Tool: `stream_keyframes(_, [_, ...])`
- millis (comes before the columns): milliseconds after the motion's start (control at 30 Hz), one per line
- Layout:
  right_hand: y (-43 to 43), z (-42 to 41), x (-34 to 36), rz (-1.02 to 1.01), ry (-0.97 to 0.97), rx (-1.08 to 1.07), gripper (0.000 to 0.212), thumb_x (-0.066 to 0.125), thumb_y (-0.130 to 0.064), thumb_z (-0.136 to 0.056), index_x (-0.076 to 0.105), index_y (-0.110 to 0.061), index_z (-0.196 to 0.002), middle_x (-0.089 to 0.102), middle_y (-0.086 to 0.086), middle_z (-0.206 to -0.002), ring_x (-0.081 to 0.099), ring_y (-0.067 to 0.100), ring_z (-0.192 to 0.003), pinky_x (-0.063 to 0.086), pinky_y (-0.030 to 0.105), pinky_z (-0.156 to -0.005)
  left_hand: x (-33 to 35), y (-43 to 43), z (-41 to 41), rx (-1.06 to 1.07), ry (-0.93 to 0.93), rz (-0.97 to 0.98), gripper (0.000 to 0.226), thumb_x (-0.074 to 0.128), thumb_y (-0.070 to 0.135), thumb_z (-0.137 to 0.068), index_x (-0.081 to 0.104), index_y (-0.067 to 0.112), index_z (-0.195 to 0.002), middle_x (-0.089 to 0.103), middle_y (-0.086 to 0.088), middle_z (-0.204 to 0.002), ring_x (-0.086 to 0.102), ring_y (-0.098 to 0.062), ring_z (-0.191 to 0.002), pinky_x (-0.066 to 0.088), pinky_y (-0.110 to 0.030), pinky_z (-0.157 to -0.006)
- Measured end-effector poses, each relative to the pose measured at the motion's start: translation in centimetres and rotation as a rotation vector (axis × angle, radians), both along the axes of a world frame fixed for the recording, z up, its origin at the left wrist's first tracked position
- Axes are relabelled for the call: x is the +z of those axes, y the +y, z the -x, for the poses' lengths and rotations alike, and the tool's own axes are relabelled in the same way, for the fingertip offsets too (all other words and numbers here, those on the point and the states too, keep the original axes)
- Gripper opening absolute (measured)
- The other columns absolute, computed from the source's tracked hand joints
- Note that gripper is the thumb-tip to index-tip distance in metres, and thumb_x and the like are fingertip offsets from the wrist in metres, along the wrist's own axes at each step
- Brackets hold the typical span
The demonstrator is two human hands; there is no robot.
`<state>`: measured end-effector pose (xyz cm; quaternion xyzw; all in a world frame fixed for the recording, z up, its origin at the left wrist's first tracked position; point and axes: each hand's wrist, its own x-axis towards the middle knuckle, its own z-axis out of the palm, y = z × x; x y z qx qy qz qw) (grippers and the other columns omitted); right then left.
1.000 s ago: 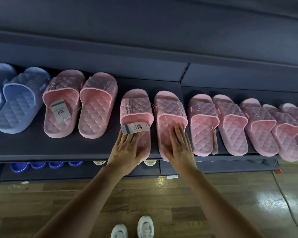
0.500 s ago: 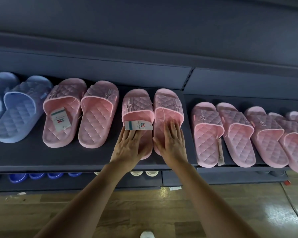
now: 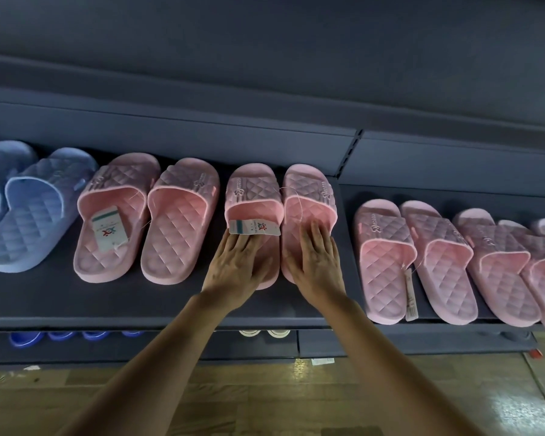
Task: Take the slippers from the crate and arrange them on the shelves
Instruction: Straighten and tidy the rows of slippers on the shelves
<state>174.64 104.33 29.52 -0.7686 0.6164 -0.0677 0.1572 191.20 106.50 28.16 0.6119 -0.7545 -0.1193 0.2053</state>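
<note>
Our left hand [image 3: 236, 265] lies flat on the heel half of the left pink slipper [image 3: 253, 196], fingers straight and together, gripping nothing. Our right hand [image 3: 317, 262] lies the same way on the right pink slipper [image 3: 309, 196].

Both slippers sit on the dark shelf [image 3: 44, 297], side by side and touching along their inner edges. They lie between another pink pair [image 3: 177, 221] at 9 o'clock and a further pink row [image 3: 387, 256] at 3 o'clock.

Each slipper's long axis runs from 6 to 12 o'clock. The heels are at 6, toward us and near the shelf's front lip, and the straps and toes point to 12, toward the back panel. From each palm the strap lies straight ahead at 12, so each hand is lined up with its own slipper and neither needs to cross.

A paper tag [image 3: 254, 227] lies across the left footbed at our fingertips. We judge the pair is being squared up. Any further push would run along that axis toward 12, where the toes look close to the back. The crate is out of view.
</note>
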Motion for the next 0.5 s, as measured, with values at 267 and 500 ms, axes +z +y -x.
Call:
stream_keyframes(267, [0.0,0.3,0.6,-0.011,0.056,0.040,0.088,0.010,-0.067,-0.083,-0.001,-0.010,-0.148,-0.005,0.009,-0.157,-0.011,0.023,-0.144,-0.010,0.028,-0.112,0.3,-0.3,-0.1,-0.015,-0.028,-0.016,0.072,0.017,0.054,-0.084,0.031,0.016,-0.144,0.027,-0.005,-0.152,0.014,-0.023,-0.143,-0.001,-0.030,-0.115])
stream_keyframes(500, [-0.1,0.7,1.9,-0.082,0.118,0.082,0.072,0.035,-0.045,-0.096,0.001,-0.011,-0.149,-0.006,0.011,-0.157,-0.009,0.025,-0.144,-0.002,0.034,-0.117,0.7,0.2,0.6,0.018,-0.068,-0.046,0.067,0.023,0.050,-0.086,0.041,0.012,-0.138,0.039,-0.010,-0.145,0.028,-0.030,-0.138,0.020,-0.044,-0.116])
